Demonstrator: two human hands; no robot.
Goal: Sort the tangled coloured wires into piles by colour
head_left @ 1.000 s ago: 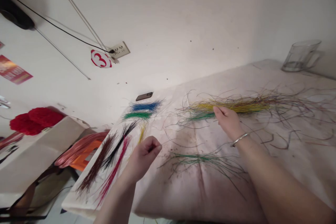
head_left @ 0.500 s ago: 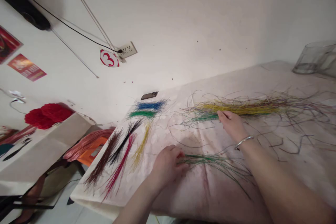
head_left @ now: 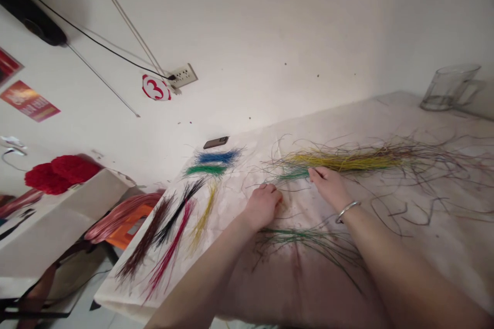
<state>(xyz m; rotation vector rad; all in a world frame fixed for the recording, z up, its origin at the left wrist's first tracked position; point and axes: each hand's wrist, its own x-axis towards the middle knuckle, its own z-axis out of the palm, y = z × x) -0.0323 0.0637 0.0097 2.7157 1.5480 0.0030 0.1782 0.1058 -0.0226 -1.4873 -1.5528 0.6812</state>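
A long tangle of mixed thin wires [head_left: 347,160], mostly yellow with some green, lies across the white table cover [head_left: 424,247]. My right hand [head_left: 328,187], a bracelet on its wrist, rests flat at the tangle's left end with fingers stretched out. My left hand [head_left: 263,206] sits just left of it, fingers curled at the thin green strands there; what they grip is hidden. A loose green bunch [head_left: 304,239] lies below both hands. Sorted bunches lie to the left: blue [head_left: 216,156], green [head_left: 204,169], yellow [head_left: 203,216], black [head_left: 179,211], red [head_left: 170,252], brown [head_left: 144,239].
A dark phone [head_left: 215,142] lies by the wall behind the blue bunch. A clear glass jug [head_left: 447,88] stands at the far right. Left of the table are an orange stool [head_left: 125,231] with pink wires, a white box [head_left: 54,226] and red pompoms [head_left: 57,172].
My left hand dropped from the air to the green bunch, then moved up to the tangle's left end beside my right hand. The right hand has barely shifted.
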